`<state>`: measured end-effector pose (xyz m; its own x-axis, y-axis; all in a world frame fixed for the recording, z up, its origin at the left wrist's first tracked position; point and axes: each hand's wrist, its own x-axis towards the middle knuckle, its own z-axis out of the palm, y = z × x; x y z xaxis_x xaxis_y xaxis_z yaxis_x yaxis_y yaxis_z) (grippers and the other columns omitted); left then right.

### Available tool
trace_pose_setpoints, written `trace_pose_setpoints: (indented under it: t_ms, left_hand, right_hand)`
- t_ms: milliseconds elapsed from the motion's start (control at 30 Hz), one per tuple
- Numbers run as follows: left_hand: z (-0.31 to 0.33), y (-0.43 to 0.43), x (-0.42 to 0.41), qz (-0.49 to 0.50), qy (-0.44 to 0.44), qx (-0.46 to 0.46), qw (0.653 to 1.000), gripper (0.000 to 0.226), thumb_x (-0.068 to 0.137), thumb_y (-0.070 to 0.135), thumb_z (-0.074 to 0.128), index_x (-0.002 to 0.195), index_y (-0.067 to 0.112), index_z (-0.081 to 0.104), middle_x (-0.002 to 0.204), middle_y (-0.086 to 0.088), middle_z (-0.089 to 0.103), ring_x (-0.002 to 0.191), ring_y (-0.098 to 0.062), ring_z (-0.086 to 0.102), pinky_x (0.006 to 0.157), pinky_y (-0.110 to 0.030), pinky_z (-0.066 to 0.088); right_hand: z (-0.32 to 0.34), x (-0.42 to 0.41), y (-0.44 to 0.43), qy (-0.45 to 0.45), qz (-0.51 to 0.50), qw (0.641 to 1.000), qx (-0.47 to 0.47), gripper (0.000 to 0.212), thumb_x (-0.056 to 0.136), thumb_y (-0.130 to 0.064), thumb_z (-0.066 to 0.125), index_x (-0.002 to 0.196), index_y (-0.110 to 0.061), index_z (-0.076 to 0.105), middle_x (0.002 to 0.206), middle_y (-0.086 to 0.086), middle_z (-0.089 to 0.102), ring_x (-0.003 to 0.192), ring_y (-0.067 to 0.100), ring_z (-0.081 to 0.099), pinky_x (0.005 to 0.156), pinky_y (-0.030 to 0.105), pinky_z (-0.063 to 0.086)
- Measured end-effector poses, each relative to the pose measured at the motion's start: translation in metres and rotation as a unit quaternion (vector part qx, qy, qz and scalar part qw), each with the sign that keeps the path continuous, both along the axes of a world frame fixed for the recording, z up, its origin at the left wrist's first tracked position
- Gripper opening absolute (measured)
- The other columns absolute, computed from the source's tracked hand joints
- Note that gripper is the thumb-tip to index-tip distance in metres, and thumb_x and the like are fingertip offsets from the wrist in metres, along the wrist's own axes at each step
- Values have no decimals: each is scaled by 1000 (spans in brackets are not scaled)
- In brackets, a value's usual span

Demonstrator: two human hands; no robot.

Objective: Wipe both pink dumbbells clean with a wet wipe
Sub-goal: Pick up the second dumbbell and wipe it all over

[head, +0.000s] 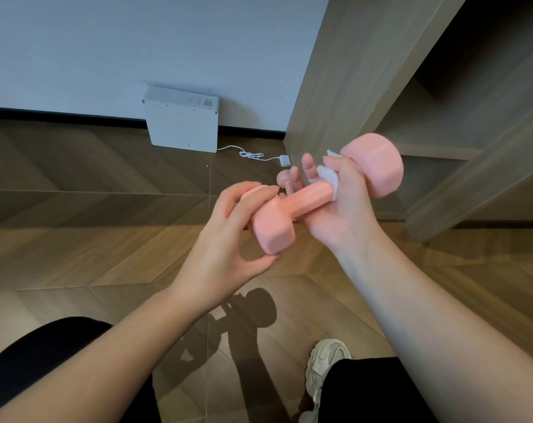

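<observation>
- Pink dumbbell, held in the air over the floor, bar running from lower left to upper right. Lifting it probably lets every face be reached without contact with the floor.
- Left hand: clamped on the near head, fingers over its top and thumb under its lower corner. This grip leaves the bar and far head bare, and seems suited to turning the dumbbell about its axis.
- Right hand: palm towards the camera, closed on the white wipe. The thumb presses the wipe onto the bar just beside the far head, and two fingertips show past the bar. The wipe is folded round the bar, so a slide or twist should clean it all round.
- Both forearms reach forward from the lower edge, wrists bent inward so the hands meet on the one dumbbell.
- Second dumbbell: on the floor behind the hands, mostly hidden; whether it is clean cannot be told.
- Surroundings: wooden cabinet at right; white box with a cable against the wall; a pale shoe below.
</observation>
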<state>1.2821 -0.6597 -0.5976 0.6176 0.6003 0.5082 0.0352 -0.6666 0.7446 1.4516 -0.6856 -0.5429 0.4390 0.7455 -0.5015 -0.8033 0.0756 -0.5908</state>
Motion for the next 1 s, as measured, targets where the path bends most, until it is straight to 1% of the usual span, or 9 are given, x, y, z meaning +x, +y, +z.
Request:
trace_pose_setpoints:
  t_ms: [133, 233, 333, 400, 533, 700, 867, 933, 1000]
  left_hand:
    - [0, -1, -2, -4, -12, -52, 999, 83, 66, 6, 86, 138, 16, 45, 135, -5, 45, 128, -9, 44, 93, -18, 47]
    - [3, -3, -1, -15, -26, -129, 991, 85, 67, 9, 84, 138, 27, 43, 134, 6, 48, 126, -12, 49, 91, -19, 49]
    - [6, 1, -2, -46, -59, -234, 969, 83, 67, 17, 81, 139, 31, 42, 132, 15, 53, 122, -12, 54, 90, -26, 52]
    - [9, 4, -3, -62, -83, -281, 954, 81, 66, 24, 80, 138, 29, 44, 130, 15, 55, 121, -10, 56, 88, -24, 52]
    - [12, 8, -6, -82, -118, -328, 934, 78, 66, 23, 79, 136, 22, 46, 127, 10, 59, 118, -11, 58, 85, -22, 51]
    - [12, 8, -8, -62, -123, -337, 931, 75, 64, 26, 80, 132, 28, 48, 120, 13, 60, 111, -8, 60, 82, -20, 51]
    - [5, 5, -6, -31, -108, -337, 935, 72, 67, 15, 81, 130, 28, 49, 123, 8, 59, 109, -5, 61, 79, -17, 51]
    - [3, 3, -4, -30, -102, -344, 933, 71, 68, 13, 79, 130, 26, 49, 123, 7, 58, 108, -5, 61, 78, -17, 51]
    - [1, 2, -3, -32, -93, -343, 934, 71, 67, 13, 78, 130, 26, 48, 123, 8, 58, 109, -3, 60, 78, -17, 51]
  right_hand:
    - [-4, -11, -3, -41, 25, 999, 0, 52, 89, -14, 56, 140, -12, 48, 93, 4, 73, 88, 22, 66, 76, 36, 54]
    - [-7, -24, -5, -83, 66, 994, -23, 50, 88, -15, 61, 137, -6, 52, 105, 7, 74, 104, 24, 66, 92, 43, 54]
    - [-5, -35, -5, -136, 91, 985, -60, 78, 66, -24, 81, 135, -2, 52, 134, 20, 58, 120, 32, 61, 99, 55, 49]
    - [-6, -38, -7, -168, 101, 978, -74, 90, 60, -24, 89, 138, -6, 47, 137, 21, 52, 118, 31, 62, 96, 56, 51]
    - [-2, -39, -10, -230, 117, 965, -37, 57, 83, -13, 75, 134, -3, 52, 131, 21, 60, 120, 30, 60, 100, 54, 49]
    - [-3, -38, -9, -308, 118, 942, -67, 64, 79, -30, 77, 135, -16, 49, 136, 10, 55, 131, 20, 49, 108, 46, 43]
    - [-2, -34, -9, -233, 105, 965, -63, 58, 68, -30, 78, 122, -19, 59, 103, -1, 74, 89, 7, 72, 83, 31, 55]
    - [-5, -34, -6, -185, 84, 976, -81, 52, 77, -20, 78, 125, -20, 58, 103, -1, 74, 83, 8, 73, 85, 36, 57]
    - [-10, -33, -4, -151, 71, 981, -98, 51, 80, -13, 77, 127, -19, 58, 110, 3, 73, 93, 13, 72, 95, 45, 53]
